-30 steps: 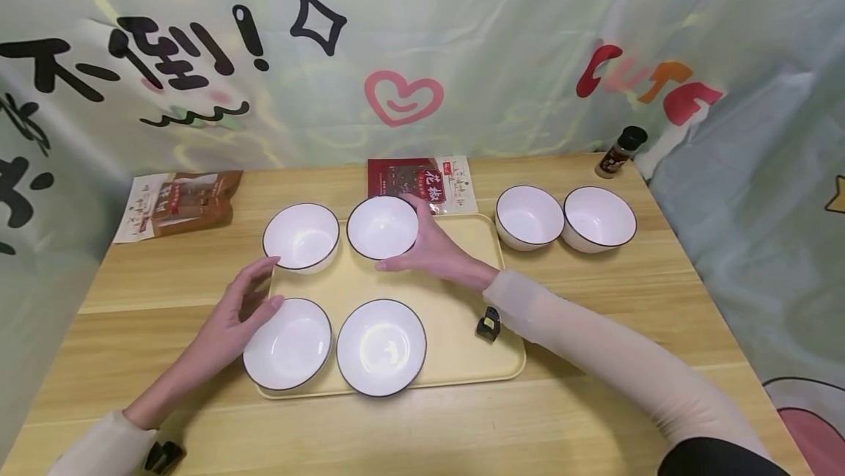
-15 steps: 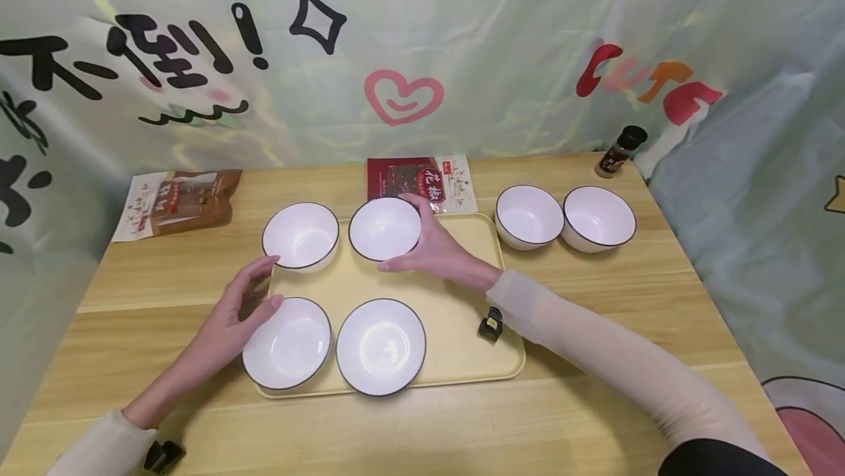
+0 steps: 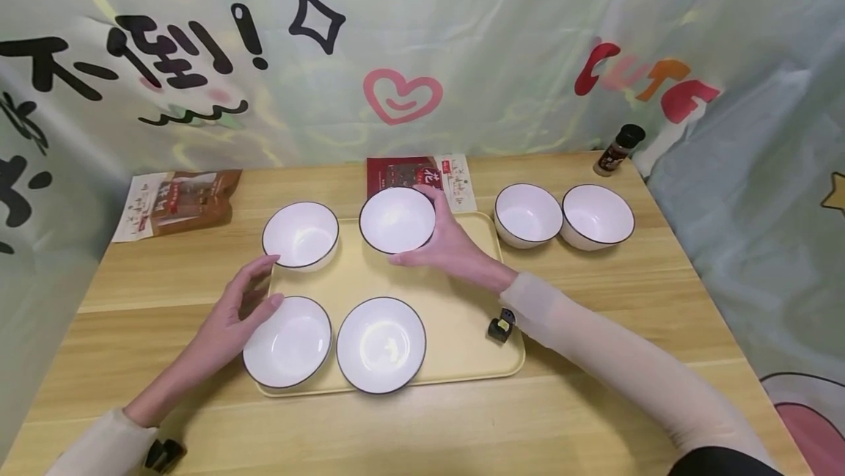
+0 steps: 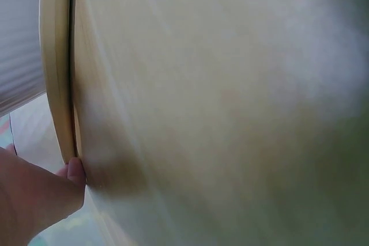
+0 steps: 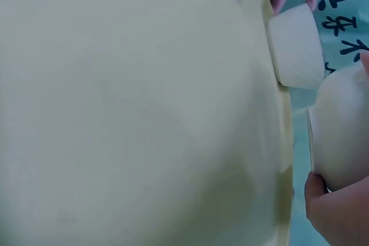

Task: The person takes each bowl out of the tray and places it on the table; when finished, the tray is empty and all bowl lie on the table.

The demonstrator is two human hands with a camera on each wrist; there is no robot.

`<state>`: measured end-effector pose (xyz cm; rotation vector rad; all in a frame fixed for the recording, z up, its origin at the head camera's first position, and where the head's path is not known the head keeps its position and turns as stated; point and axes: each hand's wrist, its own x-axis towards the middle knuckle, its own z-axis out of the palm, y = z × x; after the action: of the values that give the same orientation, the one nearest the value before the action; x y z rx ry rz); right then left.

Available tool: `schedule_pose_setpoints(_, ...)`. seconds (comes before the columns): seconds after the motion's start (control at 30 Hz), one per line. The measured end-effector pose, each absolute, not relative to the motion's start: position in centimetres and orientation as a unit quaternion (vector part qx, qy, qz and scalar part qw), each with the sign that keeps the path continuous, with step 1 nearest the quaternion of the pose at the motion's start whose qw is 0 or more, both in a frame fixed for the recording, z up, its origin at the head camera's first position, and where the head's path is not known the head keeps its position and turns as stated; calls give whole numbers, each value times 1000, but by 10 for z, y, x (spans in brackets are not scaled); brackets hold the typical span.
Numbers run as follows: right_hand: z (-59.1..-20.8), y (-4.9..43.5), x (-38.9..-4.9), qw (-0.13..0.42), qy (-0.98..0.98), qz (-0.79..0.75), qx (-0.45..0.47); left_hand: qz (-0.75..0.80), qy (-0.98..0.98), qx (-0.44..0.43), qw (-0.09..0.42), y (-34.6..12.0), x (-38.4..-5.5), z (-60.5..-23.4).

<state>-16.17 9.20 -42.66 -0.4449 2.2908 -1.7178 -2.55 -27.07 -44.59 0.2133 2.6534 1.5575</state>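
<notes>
In the head view my right hand [image 3: 455,245] grips a white bowl [image 3: 396,219] with a dark rim, thumb on its near side and fingers on its far side. The right wrist view shows this held bowl [image 5: 345,125] apart from the tray's edge [image 5: 283,142]. My left hand [image 3: 231,315] lies at the left edge of a pale yellow tray [image 3: 455,344], thumb and index finger spread. Its fingertips [image 4: 75,171] touch the tray's edge. Beside it stand a far-left bowl [image 3: 301,234] and a near-left bowl [image 3: 287,342]. Another bowl [image 3: 381,344] stands to their right.
Two more white bowls [image 3: 528,213] [image 3: 597,216] stand side by side right of the tray. Behind lie a red and white packet [image 3: 455,175] and a brown food packet [image 3: 185,201]. A black-capped spice bottle [image 3: 617,152] stands at the back right, near the printed curtain.
My right hand has moved right with the bowl, which now looks larger and covers more of the red packet. My left hand and the other bowls stay where they were.
</notes>
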Motion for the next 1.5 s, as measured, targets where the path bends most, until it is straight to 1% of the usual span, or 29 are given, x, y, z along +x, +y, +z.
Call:
schedule_pose_setpoints(0.13, -423, 99, -163, 114, 786, -587, -154, 503, 861, 68, 29, -271, -26, -446)
schedule_pose_setpoints(0.4, -427, 106, -160, 122, 791, -578, -158, 501, 862, 68, 33, -270, -25, -446)
schedule_pose_setpoints(0.67, -414, 114, -155, 114, 783, -590, -157, 501, 862, 68, 33, -271, -25, -446)
schedule_pose_setpoints(1.1, -388, 144, -157, 61, 784, -599, -148, 500, 862, 71, 33, -272, -26, -447)
schedule_pose_setpoints(1.37, -373, 167, -160, 42, 785, -607, -114, 498, 864, 70, 31, -272, -26, -448)
schedule_pose_setpoints(1.5, -366, 184, -160, 24, 796, -598, -91, 496, 865, 71, 29, -271, -26, -448)
